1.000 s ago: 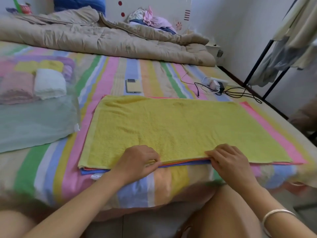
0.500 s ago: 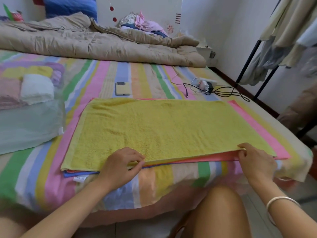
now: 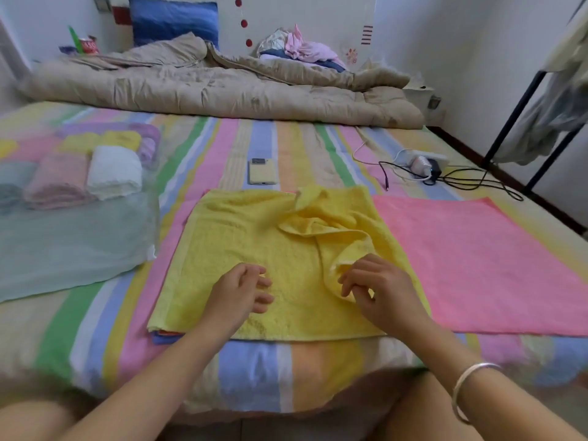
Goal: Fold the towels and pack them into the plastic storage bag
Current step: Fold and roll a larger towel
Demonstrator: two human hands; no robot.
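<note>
We see the yellow towel [image 3: 254, 259] lying at the near edge of the bed [image 3: 254, 370], and we place everything else from it. Its right part is turned over to the left and lies rumpled on its own middle, with a loose corner standing up near its far edge.

Our left hand [image 3: 238, 291] rests on the towel's near half. Its fingers [image 3: 261, 283] are loosely bent and a little apart, and they hold nothing. Our right hand [image 3: 378, 288] is just to the right of it, on the turned-over part. Its fingers [image 3: 350, 280] are curled and clamped on a fold of the yellow cloth. A bracelet [image 3: 467, 383] sits on that wrist.

To the right of the yellow towel a pink towel [image 3: 477, 265] lies flat and bare, running under the yellow one. At the yellow towel's near left corner the edges of a blue towel [image 3: 162, 339] and an orange layer peek out from beneath it.

To the left of the yellow towel lies the plastic storage bag [image 3: 73, 249], translucent and flat at its near end. At its far end we make out rolled towels: a white roll [image 3: 114, 171], a pink roll [image 3: 57, 183], and yellow and purple ones behind them.

Just beyond the yellow towel's far edge lies a phone [image 3: 262, 171]. Beyond and to the right is a charger [image 3: 426, 167] with tangled cables. Far beyond, a beige quilt [image 3: 222, 87] is heaped across the bed.
</note>
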